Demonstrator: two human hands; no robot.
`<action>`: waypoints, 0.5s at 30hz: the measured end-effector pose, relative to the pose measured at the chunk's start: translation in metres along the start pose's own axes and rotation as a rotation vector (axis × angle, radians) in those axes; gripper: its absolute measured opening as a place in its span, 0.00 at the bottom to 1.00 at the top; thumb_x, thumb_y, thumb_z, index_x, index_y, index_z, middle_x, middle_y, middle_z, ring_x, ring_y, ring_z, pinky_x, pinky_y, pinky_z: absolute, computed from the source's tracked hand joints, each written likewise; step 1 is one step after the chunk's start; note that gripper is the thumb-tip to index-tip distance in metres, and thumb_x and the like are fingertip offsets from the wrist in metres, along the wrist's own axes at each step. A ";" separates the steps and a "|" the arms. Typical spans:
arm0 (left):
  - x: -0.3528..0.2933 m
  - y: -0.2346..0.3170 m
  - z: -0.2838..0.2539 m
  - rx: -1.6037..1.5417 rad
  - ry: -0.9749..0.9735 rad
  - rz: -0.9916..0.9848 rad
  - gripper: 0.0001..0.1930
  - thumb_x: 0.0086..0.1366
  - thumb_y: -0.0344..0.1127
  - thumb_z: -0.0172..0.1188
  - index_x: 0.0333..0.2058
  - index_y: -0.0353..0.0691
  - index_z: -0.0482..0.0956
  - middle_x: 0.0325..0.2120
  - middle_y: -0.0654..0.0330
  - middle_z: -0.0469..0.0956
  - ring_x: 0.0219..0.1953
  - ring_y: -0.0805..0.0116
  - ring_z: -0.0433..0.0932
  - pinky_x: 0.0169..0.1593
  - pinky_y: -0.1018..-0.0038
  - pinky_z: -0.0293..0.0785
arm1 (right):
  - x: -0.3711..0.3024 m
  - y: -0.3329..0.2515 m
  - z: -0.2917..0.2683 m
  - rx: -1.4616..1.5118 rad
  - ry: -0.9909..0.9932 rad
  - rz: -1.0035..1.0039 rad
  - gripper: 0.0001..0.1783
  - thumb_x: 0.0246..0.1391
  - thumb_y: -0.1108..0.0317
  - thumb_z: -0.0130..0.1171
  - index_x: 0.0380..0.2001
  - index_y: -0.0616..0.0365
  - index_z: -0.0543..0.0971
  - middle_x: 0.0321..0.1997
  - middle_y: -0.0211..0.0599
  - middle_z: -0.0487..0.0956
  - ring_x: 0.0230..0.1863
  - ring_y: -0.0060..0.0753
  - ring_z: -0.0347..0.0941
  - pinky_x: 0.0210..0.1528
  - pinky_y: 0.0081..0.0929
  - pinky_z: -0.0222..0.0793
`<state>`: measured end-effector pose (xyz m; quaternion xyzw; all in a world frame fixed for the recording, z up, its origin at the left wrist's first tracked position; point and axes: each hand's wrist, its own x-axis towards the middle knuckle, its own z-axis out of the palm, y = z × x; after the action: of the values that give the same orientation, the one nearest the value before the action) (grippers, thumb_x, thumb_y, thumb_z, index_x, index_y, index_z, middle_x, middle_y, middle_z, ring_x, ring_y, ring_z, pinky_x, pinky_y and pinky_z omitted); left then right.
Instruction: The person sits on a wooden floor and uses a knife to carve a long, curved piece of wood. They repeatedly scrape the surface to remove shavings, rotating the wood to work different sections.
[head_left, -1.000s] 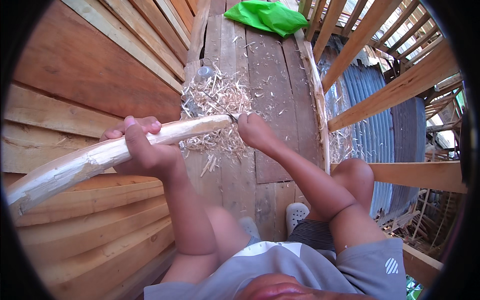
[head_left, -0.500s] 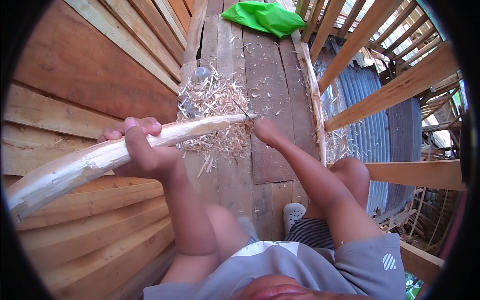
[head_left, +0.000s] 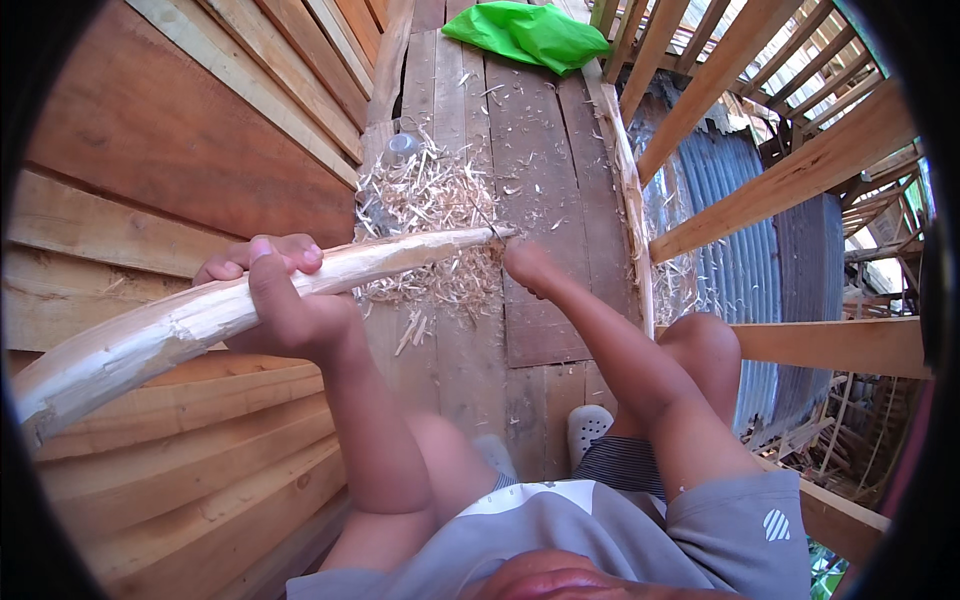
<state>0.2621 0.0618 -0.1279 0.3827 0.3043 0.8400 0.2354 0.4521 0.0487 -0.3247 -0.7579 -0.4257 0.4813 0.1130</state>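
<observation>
Head view has the left hand [head_left: 305, 312] curled around the pale pole [head_left: 395, 257], whose long axis runs from lower left to a tapered tip beside the nearer right hand [head_left: 530, 266], fisted around a thin dark blade [head_left: 490, 227] crossing it

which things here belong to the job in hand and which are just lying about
In the job:
- wooden pole, gripped by the left hand
- thin knife in the right hand, at the pole's far end

Apparently just lying about:
- wood shavings, likely waste
- green bag or sheet
- small cup-like container
</observation>
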 end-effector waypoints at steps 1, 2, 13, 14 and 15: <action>-0.001 0.000 -0.001 -0.003 -0.002 -0.012 0.15 0.50 0.21 0.51 0.34 0.39 0.58 0.18 0.61 0.64 0.12 0.73 0.63 0.17 0.75 0.66 | -0.001 0.002 0.006 -0.014 0.049 -0.054 0.23 0.65 0.61 0.36 0.42 0.67 0.78 0.41 0.63 0.79 0.44 0.61 0.77 0.49 0.50 0.71; -0.001 -0.001 -0.003 -0.004 0.000 0.001 0.15 0.50 0.21 0.52 0.34 0.39 0.58 0.18 0.61 0.64 0.12 0.73 0.63 0.17 0.75 0.66 | -0.011 -0.010 0.008 -0.034 0.106 -0.177 0.25 0.63 0.60 0.35 0.39 0.71 0.77 0.40 0.66 0.78 0.41 0.62 0.77 0.45 0.51 0.71; 0.002 -0.005 -0.007 -0.107 -0.068 -0.033 0.15 0.50 0.20 0.52 0.35 0.42 0.60 0.17 0.62 0.64 0.12 0.73 0.62 0.18 0.75 0.66 | 0.017 0.014 0.021 -0.009 0.155 -0.265 0.29 0.60 0.58 0.34 0.28 0.78 0.75 0.30 0.68 0.77 0.27 0.58 0.76 0.31 0.48 0.69; 0.006 -0.007 -0.014 -0.124 -0.092 -0.038 0.15 0.50 0.20 0.52 0.35 0.42 0.60 0.17 0.63 0.63 0.12 0.73 0.62 0.18 0.75 0.66 | 0.004 -0.012 0.021 -0.003 0.161 -0.308 0.30 0.61 0.57 0.33 0.28 0.78 0.75 0.28 0.66 0.77 0.24 0.55 0.75 0.29 0.47 0.69; 0.008 -0.007 -0.019 -0.147 -0.118 -0.053 0.15 0.50 0.20 0.51 0.35 0.43 0.60 0.17 0.63 0.63 0.12 0.73 0.62 0.19 0.76 0.66 | -0.005 -0.025 0.021 0.005 0.174 -0.342 0.31 0.61 0.56 0.33 0.28 0.77 0.75 0.27 0.63 0.77 0.22 0.51 0.74 0.26 0.46 0.68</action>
<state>0.2435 0.0654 -0.1390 0.4050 0.2377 0.8295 0.3023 0.4211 0.0553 -0.3180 -0.7129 -0.5358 0.3888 0.2313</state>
